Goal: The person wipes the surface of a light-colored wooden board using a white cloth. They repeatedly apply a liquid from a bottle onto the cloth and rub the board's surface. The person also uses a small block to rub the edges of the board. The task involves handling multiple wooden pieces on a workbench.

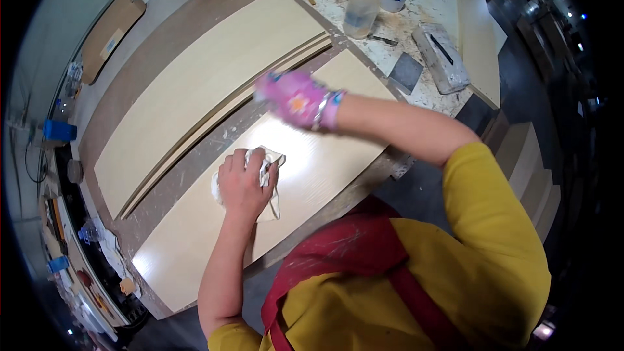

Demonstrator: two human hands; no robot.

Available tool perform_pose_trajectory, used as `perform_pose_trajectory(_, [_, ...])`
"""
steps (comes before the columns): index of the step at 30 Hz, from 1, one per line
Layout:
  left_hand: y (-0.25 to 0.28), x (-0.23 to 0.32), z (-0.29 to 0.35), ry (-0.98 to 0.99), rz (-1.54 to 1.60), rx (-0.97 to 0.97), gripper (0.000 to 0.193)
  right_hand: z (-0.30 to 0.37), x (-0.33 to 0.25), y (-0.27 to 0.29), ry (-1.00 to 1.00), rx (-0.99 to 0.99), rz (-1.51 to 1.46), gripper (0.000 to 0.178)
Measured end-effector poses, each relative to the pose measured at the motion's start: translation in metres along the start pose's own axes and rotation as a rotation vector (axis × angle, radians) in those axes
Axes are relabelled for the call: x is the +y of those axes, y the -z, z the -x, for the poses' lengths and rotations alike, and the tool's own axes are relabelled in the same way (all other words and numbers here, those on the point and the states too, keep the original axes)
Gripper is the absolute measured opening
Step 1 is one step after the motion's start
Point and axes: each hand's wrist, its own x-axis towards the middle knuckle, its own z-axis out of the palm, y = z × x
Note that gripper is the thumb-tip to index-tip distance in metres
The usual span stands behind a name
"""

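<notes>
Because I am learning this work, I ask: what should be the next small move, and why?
Probably slide the white cloth a little along the nearer pale panel: the left hand holds it there, and the gloved right hand is not touching the cloth.

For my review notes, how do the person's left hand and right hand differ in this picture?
The left hand is bare, while the right hand wears a pink flowered glove. The left hand is on a bunched white cloth; the right hand is away from that cloth, and blur hides whether it holds anything. The left hand looks fairly sharp, the right hand smeared. Both forearms are bare.
</notes>
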Motion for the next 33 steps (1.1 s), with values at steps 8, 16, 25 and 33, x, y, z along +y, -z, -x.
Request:
perform_pose_trajectory(8, [-0.005,-0.003,0.004,0.010,-0.012,0.008,0.032,0.008,0.073,0.048,-0.230,0.027,0.179,0.022])
perform_pose_trajectory(16, [-0.004,0.000,0.001,-0.020,-0.001,0.046,0.031,0.012,0.083,0.085,-0.139,0.176,0.094,0.030])
perform_pose_trajectory(25, [-0.002,0.001,0.001,-0.011,0.000,0.022,0.031,0.014,0.120,0.099,-0.252,0.068,0.378,0.027])
perform_pose_trajectory(33, [-0.003,-0.001,0.001,0.000,-0.004,0.003,0.033,0.010,0.104,0.092,-0.188,-0.071,0.275,0.021])
